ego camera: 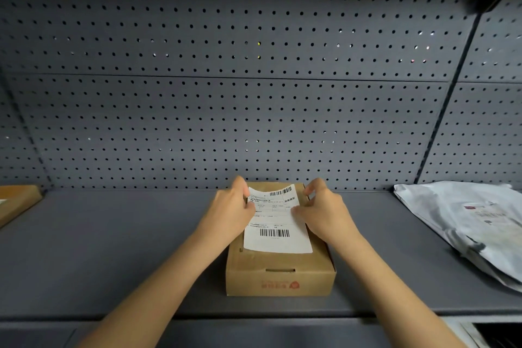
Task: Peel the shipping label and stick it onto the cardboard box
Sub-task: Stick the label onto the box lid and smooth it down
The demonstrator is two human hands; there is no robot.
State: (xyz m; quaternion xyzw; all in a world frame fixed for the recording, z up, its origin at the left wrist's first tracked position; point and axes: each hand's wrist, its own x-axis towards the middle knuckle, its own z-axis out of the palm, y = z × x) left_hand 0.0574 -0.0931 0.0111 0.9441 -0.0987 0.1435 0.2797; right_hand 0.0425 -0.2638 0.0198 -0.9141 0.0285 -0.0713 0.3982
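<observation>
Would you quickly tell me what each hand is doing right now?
Left hand: pinching the left edge of the label over the box.
Right hand: fingers on the label's right edge; whether it grips or presses cannot be told.

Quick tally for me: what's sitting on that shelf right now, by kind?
Cardboard boxes: 2, the cardboard box under the hands and another box cut off at the left edge
Shipping labels: 1, the shipping label on the centre box
Poly mailer bags: 1, the grey mailer bag at right
Total: 4
</observation>
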